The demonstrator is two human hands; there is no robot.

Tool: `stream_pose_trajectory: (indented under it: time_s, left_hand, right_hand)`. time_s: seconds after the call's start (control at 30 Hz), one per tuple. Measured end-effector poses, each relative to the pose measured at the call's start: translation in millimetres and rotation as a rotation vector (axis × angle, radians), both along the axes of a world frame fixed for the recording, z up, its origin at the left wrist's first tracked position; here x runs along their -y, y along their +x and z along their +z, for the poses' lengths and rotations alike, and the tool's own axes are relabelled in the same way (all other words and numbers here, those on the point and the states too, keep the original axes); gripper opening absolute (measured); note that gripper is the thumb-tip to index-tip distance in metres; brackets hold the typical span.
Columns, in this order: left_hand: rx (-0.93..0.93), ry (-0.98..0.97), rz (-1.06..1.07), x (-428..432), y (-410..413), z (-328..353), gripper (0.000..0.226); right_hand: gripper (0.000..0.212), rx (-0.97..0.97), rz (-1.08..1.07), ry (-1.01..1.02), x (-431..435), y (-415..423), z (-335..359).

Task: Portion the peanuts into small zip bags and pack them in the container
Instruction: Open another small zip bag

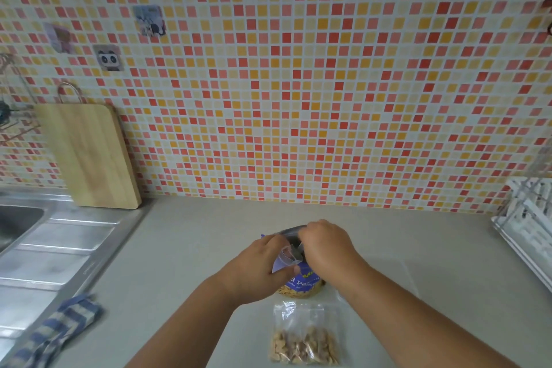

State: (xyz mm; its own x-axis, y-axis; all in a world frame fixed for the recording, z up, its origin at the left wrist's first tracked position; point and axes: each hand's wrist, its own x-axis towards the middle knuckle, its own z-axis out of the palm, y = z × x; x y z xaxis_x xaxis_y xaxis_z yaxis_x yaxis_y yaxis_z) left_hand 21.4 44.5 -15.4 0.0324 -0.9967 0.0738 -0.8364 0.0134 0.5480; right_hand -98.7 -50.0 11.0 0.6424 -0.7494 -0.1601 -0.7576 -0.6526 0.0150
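Left hand point(263, 266): grips the side of the peanut package point(301, 287), thumb on its front.
Right hand point(324, 245): fingers curled over the package's open top — pinching its edge.
Peanut package: upright on the counter point(179, 263), between both hands.
Filled zip bag point(304, 334): flat on the counter — just nearer the person.

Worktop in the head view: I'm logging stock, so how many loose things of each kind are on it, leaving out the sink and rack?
Peanut packet: 1
Filled zip bag: 1
Cutting board: 1
Striped cloth: 1
Total: 4
Clear plastic above the packet: unclear, not counted.
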Motion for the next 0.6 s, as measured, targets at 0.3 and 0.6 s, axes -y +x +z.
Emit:
stream_pose_trajectory:
  time_s: [0.3, 0.6]
  left_hand:
    - [-0.043, -0.001, 0.027, -1.1, -2.0, 2.5, 0.034]
    - [-0.035, 0.069, 0.073, 1.5, -0.9, -0.5, 0.038]
  right_hand:
    - [0.03, 0.077, -0.328, 0.184, 23.9, -0.2, -23.9]
    - [0.03, 0.198, -0.456, 0.302, 29.9, -9.0, -35.9]
